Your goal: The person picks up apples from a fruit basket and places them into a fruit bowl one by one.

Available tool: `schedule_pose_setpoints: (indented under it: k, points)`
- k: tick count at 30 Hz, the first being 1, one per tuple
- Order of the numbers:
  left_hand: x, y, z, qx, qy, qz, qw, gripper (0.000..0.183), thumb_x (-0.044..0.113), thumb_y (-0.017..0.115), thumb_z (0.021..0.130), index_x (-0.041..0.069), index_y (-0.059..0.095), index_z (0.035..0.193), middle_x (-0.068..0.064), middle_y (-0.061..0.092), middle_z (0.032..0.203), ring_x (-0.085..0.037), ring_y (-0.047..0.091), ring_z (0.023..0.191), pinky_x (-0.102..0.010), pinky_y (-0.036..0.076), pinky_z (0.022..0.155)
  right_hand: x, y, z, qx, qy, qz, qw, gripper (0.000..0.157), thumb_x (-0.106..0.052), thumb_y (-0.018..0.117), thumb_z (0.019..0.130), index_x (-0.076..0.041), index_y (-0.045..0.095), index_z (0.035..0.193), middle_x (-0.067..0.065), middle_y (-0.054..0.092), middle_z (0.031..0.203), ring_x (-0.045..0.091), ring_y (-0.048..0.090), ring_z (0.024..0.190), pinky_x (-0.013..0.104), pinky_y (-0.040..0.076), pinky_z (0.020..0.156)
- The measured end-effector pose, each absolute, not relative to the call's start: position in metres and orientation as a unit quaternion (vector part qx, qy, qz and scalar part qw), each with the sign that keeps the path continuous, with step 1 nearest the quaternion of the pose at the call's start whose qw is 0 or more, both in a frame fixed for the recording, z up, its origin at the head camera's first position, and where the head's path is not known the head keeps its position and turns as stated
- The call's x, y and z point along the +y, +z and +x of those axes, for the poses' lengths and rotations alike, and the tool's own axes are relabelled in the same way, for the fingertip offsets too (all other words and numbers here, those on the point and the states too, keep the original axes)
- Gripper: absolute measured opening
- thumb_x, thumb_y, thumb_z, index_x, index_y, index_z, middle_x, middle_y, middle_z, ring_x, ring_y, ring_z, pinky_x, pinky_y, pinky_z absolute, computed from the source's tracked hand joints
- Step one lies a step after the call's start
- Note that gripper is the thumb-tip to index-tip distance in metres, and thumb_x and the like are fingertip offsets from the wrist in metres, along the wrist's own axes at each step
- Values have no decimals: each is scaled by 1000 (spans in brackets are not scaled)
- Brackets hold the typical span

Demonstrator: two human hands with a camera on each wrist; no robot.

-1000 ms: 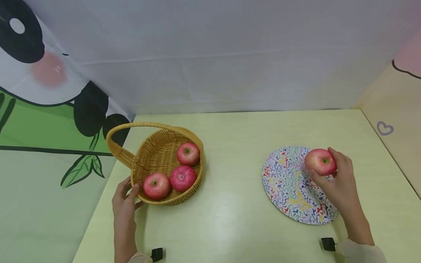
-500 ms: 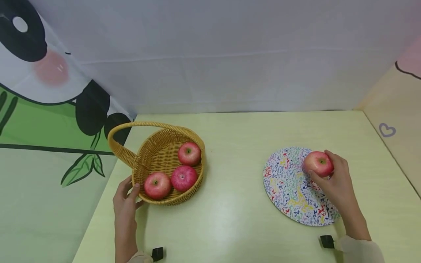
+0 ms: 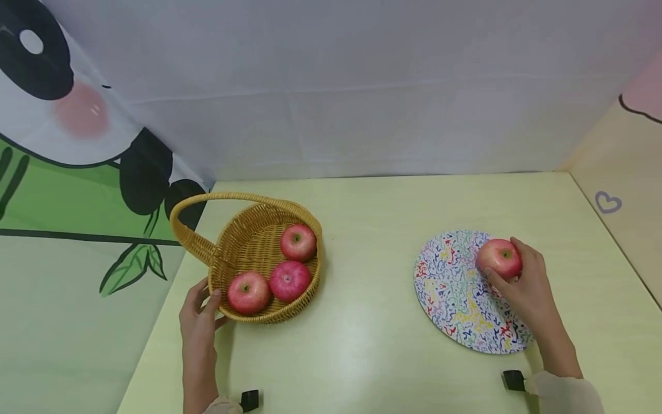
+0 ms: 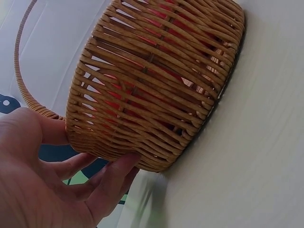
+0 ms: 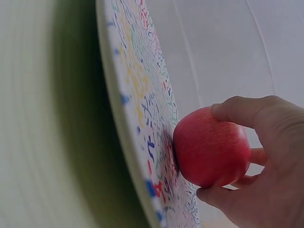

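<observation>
Right hand (image 3: 527, 284) has its fingers curled round one red apple (image 3: 499, 258), which sits touching the far part of the patterned plate (image 3: 455, 305); grip not yet let go. Left hand (image 3: 199, 313) rests loose-fingered against the near-left wall of the wicker basket (image 3: 233, 236), steadying it. Three apples (image 3: 289, 280) remain in the basket. Judged: one across, three left.

The head view looks down over the table (image 3: 362, 322). Each wrist view sits close, probably near table level: left shares the basket (image 4: 156, 90), right the plate (image 5: 137, 109).
</observation>
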State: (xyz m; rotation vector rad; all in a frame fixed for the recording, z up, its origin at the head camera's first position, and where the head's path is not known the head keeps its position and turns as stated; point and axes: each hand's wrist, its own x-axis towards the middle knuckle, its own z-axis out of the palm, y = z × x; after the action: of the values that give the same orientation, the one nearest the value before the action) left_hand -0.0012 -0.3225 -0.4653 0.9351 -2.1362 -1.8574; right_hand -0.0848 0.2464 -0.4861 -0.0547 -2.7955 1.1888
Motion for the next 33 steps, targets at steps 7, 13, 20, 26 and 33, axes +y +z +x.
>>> schedule_pose_setpoints:
  k: [7, 13, 20, 26, 33]
  points:
    - [-321, -462, -3, -711, -626, 310, 85, 47, 25, 52, 110, 18, 44, 156, -7, 45, 155, -7, 54, 115, -19, 58, 71, 244, -486, -87, -922, 382, 1, 56, 96, -8, 78, 91, 3, 15, 163, 39, 29, 155, 59, 36, 134, 76, 46, 95]
    - [-321, -463, -2, -709, -627, 310, 88, 48, 26, 52, 110, 19, 44, 157, -8, 45, 156, -8, 54, 115, -19, 58, 71, 243, -483, -89, -931, 358, 10, 75, 98, -9, 81, 89, 0, 18, 163, 37, 26, 159, 60, 32, 138, 78, 46, 92]
    - [-319, -465, -2, -711, -624, 310, 93, 48, 28, 52, 110, 20, 44, 157, -8, 45, 157, -7, 55, 115, -19, 59, 70, 238, -464, -87, -934, 345, 9, 88, 100, -2, 81, 85, 0, 18, 163, 37, 22, 162, 61, 27, 144, 80, 45, 89]
    - [-318, -465, -1, -709, -623, 315, 96, 48, 28, 52, 110, 20, 45, 157, -8, 46, 156, -8, 55, 114, -19, 58, 69, 236, -457, -85, -934, 346, 9, 86, 100, -2, 80, 86, -1, 17, 164, 36, 20, 164, 62, 24, 146, 80, 45, 89]
    - [-319, -465, 0, -711, -622, 315, 93, 48, 28, 51, 110, 20, 44, 157, -7, 45, 156, -8, 55, 114, -19, 58, 70, 237, -454, -82, -930, 356, 11, 84, 99, -11, 80, 90, -4, 17, 165, 34, 17, 167, 62, 24, 147, 80, 44, 87]
